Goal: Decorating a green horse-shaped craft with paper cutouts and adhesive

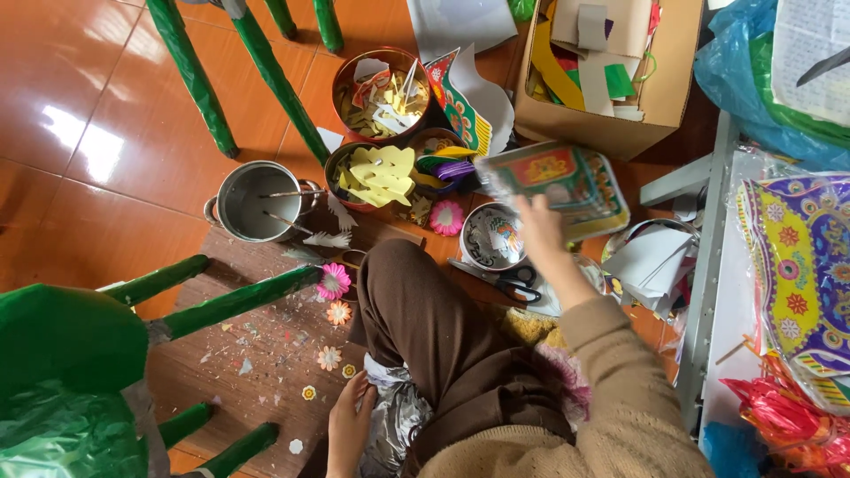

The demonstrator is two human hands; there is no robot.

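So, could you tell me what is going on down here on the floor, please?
A person sits on the floor among paper craft scraps. The right hand holds up a colourful printed paper sheet above a small metal bowl and black-handled scissors. The left hand rests by crinkled silver foil. Round tins of paper cut-outs, a steel pot and a cardboard box stand nearby.

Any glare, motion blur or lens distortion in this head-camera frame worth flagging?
Head view: window glare on the orange floor tiles; the printed paper sheet in the right hand is motion-blurred; the left hand and metal pot are sharp; wide-angle bending shows at the edges.
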